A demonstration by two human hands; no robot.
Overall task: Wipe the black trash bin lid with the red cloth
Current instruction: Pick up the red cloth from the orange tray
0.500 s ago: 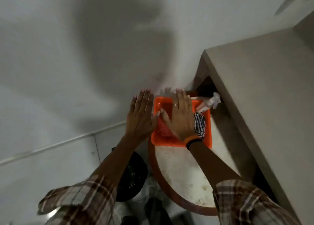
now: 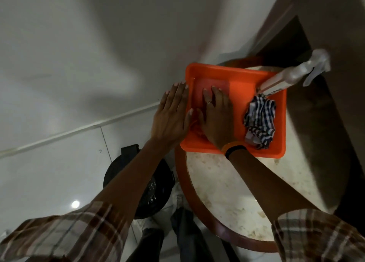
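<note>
**Both hands at the orange tray, palms down**

I see my right hand (image 2: 217, 117) lying flat inside the shallow orange plastic tray (image 2: 237, 78), fingers spread and pressing down on the red cloth (image 2: 215, 83), not yet gripping it. My left hand (image 2: 170, 116) rests open against the tray's left rim, fingers straight, holding nothing. Both forearms reach forward out of plaid sleeves. In the tray's right half lie a crumpled blue-and-white checked cloth (image 2: 259, 121) and a clear spray bottle (image 2: 296, 76) leaning over the far corner. The tray sits on a round pale table (image 2: 227, 198). The black round trash bin lid (image 2: 154, 192) is below my left forearm, on the floor.
</note>
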